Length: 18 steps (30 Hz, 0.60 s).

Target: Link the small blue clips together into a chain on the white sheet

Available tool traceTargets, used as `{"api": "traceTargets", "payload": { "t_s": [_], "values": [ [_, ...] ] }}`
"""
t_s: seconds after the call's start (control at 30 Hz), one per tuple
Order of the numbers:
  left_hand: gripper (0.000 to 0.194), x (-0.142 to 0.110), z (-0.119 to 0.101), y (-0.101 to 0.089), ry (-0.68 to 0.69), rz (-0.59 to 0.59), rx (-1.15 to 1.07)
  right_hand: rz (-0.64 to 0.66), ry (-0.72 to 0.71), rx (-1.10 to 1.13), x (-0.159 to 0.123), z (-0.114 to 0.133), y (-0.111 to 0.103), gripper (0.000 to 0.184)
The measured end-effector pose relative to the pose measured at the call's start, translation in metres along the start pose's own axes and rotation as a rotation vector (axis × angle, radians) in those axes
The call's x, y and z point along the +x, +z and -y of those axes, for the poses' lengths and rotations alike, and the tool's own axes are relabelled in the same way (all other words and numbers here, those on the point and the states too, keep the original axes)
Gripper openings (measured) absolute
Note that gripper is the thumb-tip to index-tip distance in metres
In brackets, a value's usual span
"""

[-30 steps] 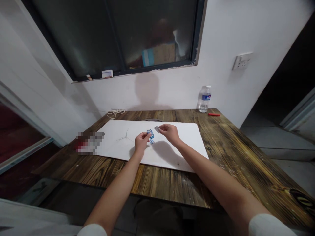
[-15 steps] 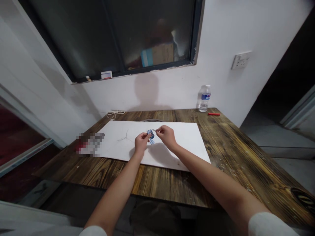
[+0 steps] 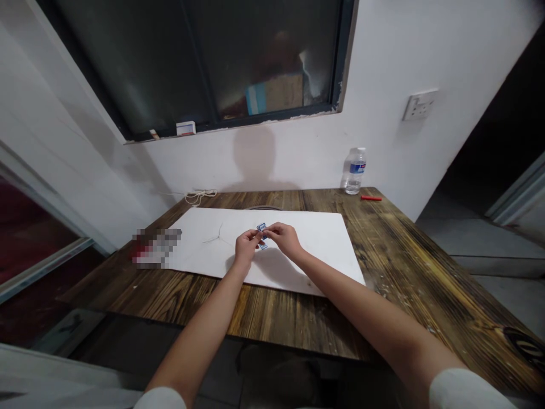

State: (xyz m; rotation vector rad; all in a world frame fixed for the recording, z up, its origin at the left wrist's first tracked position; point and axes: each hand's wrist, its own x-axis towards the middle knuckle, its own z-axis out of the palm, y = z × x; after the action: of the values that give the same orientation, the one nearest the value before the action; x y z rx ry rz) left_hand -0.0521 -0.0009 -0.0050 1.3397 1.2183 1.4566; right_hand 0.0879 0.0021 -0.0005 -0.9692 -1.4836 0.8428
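Over the white board (image 3: 179, 250), my left hand (image 3: 246, 247) is closed around a small blue-and-white printed piece (image 3: 261, 226), perhaps card or packaging. One part of it sticks up above the fingers and another blue-edged bit hangs below them. My right hand (image 3: 287, 238) is pinched closed against the right side of the piece, its fingertips almost meeting those of the left. Whatever lies between the right fingertips is hidden. Left of my hands, thin dark wire-like strands (image 3: 218, 235) rest on the board.
The board lies on a dark-grained wooden table (image 3: 272, 318). A water bottle (image 3: 356, 171) and a red stick-like object (image 3: 371, 198) are at the back right. A white cord (image 3: 200, 196) is coiled at the back left. A pixelated patch covers something at the board's left end.
My right hand has moved left to the blue-and-white piece; the thin pale strip seen at its fingertips before is now hidden. The piece has turned slightly in my left hand.
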Motion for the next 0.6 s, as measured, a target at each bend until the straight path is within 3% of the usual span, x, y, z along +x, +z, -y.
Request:
{"api": "traceTargets", "payload": {
  "t_s": [0.23, 0.37, 0.43, 0.6],
  "values": [
    [0.038, 0.003, 0.005, -0.002, 0.004, -0.039, 0.023, 0.029, 0.010, -0.070, 0.013, -0.001, -0.011, 0.015],
    [0.041, 0.006, 0.011, -0.004, -0.024, -0.124, 0.027, 0.017, -0.106, -0.377, 0.022, -0.007, -0.036, 0.017],
    [0.041, 0.007, 0.012, -0.004, -0.036, -0.143, 0.022, 0.083, -0.202, -0.631, 0.022, -0.013, -0.046, 0.022],
    [0.041, 0.005, 0.008, -0.003, -0.033, -0.138, 0.012, 0.440, -0.309, -1.022, 0.014, -0.023, -0.048, 0.024]
  ]
}}
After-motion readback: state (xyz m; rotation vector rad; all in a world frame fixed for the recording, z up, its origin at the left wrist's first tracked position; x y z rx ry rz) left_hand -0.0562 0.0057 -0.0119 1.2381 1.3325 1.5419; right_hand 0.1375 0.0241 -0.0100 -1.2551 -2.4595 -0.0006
